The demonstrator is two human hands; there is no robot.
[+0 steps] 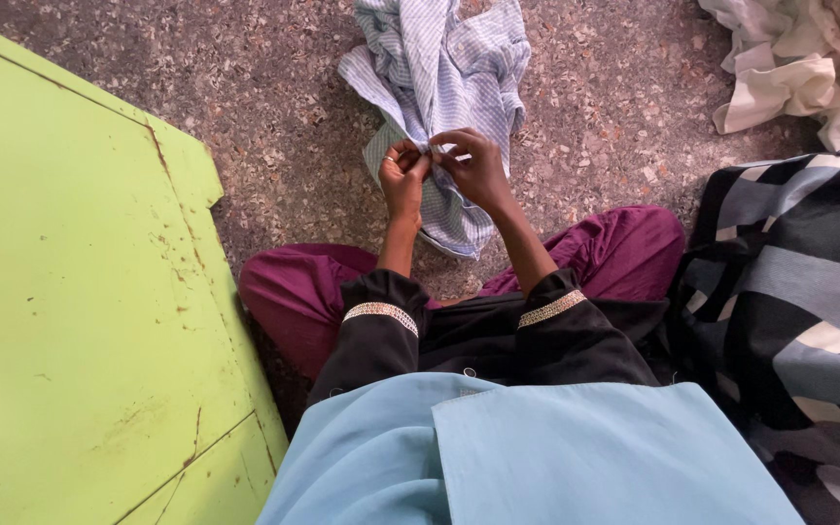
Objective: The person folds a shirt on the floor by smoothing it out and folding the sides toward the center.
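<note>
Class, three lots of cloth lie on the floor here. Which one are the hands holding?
The blue-and-white striped shirt, pinched between both hands. The cream pile and the dark patterned cloth lie untouched to the right.

You are not looking at any package, label, sign or screen here; nothing of that kind is showing anywhere in your view, whether near you, far ahead, to the left or to the right.
</note>
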